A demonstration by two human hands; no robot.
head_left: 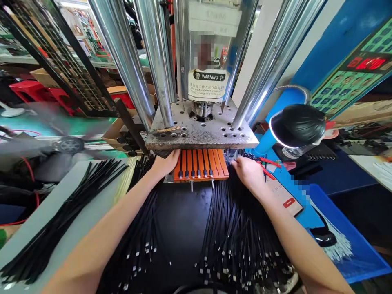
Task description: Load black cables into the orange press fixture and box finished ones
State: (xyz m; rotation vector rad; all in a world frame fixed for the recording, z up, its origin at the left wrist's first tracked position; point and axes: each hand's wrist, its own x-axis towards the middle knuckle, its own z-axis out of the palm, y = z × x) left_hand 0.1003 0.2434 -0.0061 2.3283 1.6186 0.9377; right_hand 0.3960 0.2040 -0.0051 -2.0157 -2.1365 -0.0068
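Note:
An orange slotted fixture point(219, 165) sits under the press plate point(202, 141). Several black cables point(199, 163) lie in its slots, their plug ends toward me, and the slots at its right side hold no cable. My left hand point(165, 164) reaches to the fixture's left edge; its fingers are partly hidden there and under the plate. To the right of the fixture, my right hand point(249, 171) is closed with fingers curled, close to black cables and a clear plastic part. What it pinches, if anything, is hidden. Red-handled pliers point(267, 168) lie right behind this hand.
Loose black cables point(241, 228) spread over the black table point(180, 228) on both sides. A cable bundle point(61, 216) lies at left. Steel columns point(122, 57) rise around the plate. A lamp point(297, 124), a phone point(284, 196) and a blue bin point(364, 261) stand right; a fan point(72, 145) left.

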